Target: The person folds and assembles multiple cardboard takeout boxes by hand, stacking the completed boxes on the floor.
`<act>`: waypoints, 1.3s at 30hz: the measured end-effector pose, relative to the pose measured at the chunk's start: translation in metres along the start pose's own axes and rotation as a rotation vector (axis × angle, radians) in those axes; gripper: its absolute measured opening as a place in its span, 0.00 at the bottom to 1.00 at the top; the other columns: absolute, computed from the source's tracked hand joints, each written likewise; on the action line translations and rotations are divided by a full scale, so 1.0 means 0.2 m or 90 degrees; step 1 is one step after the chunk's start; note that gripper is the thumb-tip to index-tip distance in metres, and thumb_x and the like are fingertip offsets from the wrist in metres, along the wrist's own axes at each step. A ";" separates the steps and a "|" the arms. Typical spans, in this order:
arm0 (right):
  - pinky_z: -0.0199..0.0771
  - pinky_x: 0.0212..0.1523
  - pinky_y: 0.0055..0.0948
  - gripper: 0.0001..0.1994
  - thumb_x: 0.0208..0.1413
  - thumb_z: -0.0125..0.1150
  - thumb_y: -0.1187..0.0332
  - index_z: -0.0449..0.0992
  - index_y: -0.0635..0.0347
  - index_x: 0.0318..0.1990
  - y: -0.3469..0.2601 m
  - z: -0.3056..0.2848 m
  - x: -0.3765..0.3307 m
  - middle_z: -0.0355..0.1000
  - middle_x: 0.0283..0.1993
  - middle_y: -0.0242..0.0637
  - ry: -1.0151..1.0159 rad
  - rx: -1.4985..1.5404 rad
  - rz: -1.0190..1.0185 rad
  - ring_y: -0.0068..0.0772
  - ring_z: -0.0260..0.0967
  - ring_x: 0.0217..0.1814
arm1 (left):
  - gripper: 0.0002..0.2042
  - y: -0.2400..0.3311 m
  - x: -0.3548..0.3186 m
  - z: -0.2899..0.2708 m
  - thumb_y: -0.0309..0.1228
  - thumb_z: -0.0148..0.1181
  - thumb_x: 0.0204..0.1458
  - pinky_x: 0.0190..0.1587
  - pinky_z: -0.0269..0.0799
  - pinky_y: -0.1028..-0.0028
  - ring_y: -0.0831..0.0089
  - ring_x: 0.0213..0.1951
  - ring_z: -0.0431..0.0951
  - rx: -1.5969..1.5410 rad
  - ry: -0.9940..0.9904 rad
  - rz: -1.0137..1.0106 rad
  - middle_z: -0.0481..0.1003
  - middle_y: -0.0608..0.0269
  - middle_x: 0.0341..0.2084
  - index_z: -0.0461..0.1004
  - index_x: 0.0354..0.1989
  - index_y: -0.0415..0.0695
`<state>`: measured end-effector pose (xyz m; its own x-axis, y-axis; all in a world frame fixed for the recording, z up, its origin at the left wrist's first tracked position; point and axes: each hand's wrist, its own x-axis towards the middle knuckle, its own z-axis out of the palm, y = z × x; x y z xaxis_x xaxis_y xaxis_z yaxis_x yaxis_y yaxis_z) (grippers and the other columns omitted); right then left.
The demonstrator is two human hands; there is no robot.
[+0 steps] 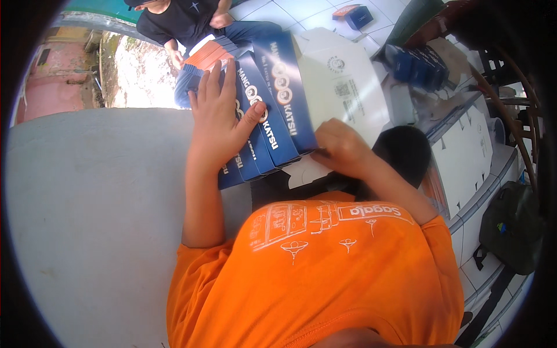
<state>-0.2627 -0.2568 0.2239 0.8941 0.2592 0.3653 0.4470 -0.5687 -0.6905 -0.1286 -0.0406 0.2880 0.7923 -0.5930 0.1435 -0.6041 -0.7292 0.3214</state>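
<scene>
Blue cartons (274,116), upper centre, seem mostly formed, covered by the spread left hand (216,116); a white panel (342,78) is left unfolded by the curled right hand (342,145), grip unclear.

That's a bright orange T-shirt (325,284) on the person, creased near the left sleeve (188,264), with white outline drawings (284,223) across the front; I can make out a gridded, building-like block, a boxed line of lettering (369,212) and small dish-like shapes. Both sleeves are short and plain orange; the left hand (217,116) and right hand (343,146) are bare, forearms too.
</scene>
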 end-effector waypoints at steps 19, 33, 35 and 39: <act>0.60 0.59 0.30 0.18 0.54 0.60 0.69 0.69 0.60 0.52 0.15 -0.15 0.25 0.68 0.52 0.33 0.318 0.249 0.180 0.29 0.63 0.56 | 0.49 0.06 -0.02 0.01 0.67 0.55 0.45 0.67 0.33 0.41 0.45 0.69 0.48 0.045 0.023 0.004 0.54 0.44 0.67 0.55 0.68 0.42; 0.71 0.53 0.24 0.16 0.57 0.46 0.85 0.74 0.61 0.49 0.28 -0.15 0.54 0.75 0.47 0.36 0.034 0.437 0.153 0.27 0.72 0.50 | 0.46 0.10 0.00 -0.01 0.64 0.56 0.43 0.68 0.32 0.41 0.44 0.70 0.47 0.051 -0.030 0.004 0.54 0.45 0.67 0.57 0.69 0.49; 0.71 0.53 0.24 0.16 0.57 0.46 0.85 0.74 0.61 0.49 0.26 -0.15 0.54 0.75 0.47 0.36 0.031 0.430 0.160 0.27 0.72 0.50 | 0.44 0.10 0.01 -0.02 0.64 0.55 0.44 0.67 0.33 0.41 0.44 0.70 0.47 0.051 -0.045 -0.003 0.54 0.45 0.67 0.58 0.69 0.53; 0.72 0.53 0.23 0.16 0.53 0.50 0.84 0.74 0.61 0.48 0.22 -0.12 0.56 0.74 0.48 0.34 0.016 0.432 0.183 0.25 0.71 0.50 | 0.44 0.13 0.02 -0.01 0.65 0.54 0.44 0.67 0.33 0.39 0.44 0.69 0.48 0.072 -0.050 0.024 0.54 0.45 0.67 0.58 0.69 0.54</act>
<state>-0.1437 -0.2722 0.2488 0.9814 0.1496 0.1205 0.1220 -0.0006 -0.9925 -0.1413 -0.0606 0.2991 0.7620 -0.6427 0.0787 -0.6430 -0.7369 0.2086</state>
